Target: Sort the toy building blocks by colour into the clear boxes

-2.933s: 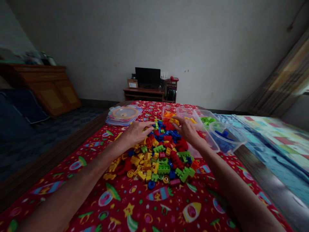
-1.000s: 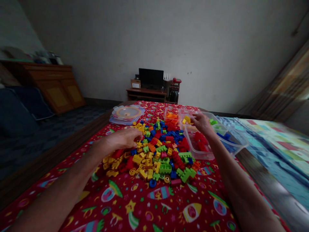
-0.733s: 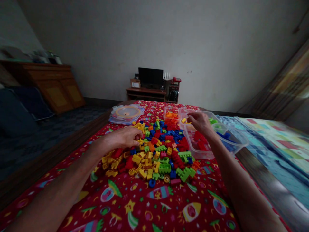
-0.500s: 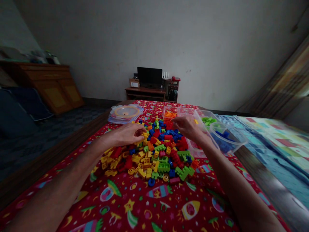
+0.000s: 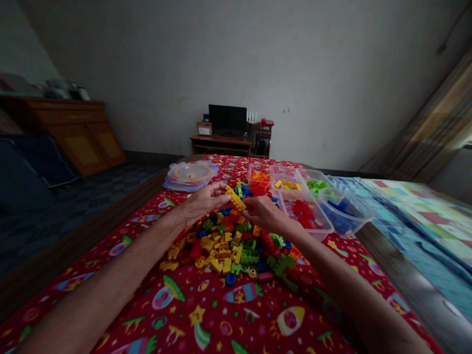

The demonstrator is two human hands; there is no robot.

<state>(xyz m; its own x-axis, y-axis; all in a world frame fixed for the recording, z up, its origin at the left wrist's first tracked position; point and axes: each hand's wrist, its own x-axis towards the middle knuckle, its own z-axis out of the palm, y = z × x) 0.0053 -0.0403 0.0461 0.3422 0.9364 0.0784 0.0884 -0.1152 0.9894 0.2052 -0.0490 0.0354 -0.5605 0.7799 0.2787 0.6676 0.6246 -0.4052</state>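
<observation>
A long yellow toy brick (image 5: 235,198) is held tilted above the pile. My left hand (image 5: 205,201) pinches its upper left end between thumb and fingers. The closed fingers of my right hand (image 5: 266,212) grip its lower right end. Below both hands spreads a heap of loose bricks (image 5: 224,248) in yellow, green, red, blue and orange. To the right, clear plastic containers hold bricks by colour: orange bricks (image 5: 260,178), yellow bricks (image 5: 287,185), red bricks (image 5: 304,214), green bricks (image 5: 316,186) and blue bricks (image 5: 341,216).
Stacked clear lids (image 5: 191,173) lie left of the heap. A red patterned cloth (image 5: 221,319) covers the table, whose dark wooden edge (image 5: 401,265) shows at right. Beyond it is a bed (image 5: 416,226). A monitor (image 5: 227,120) stands by the far wall.
My right hand has come back left from the containers to meet my left hand. The long yellow brick is now up between them. Yellow bricks now show in the back middle container.
</observation>
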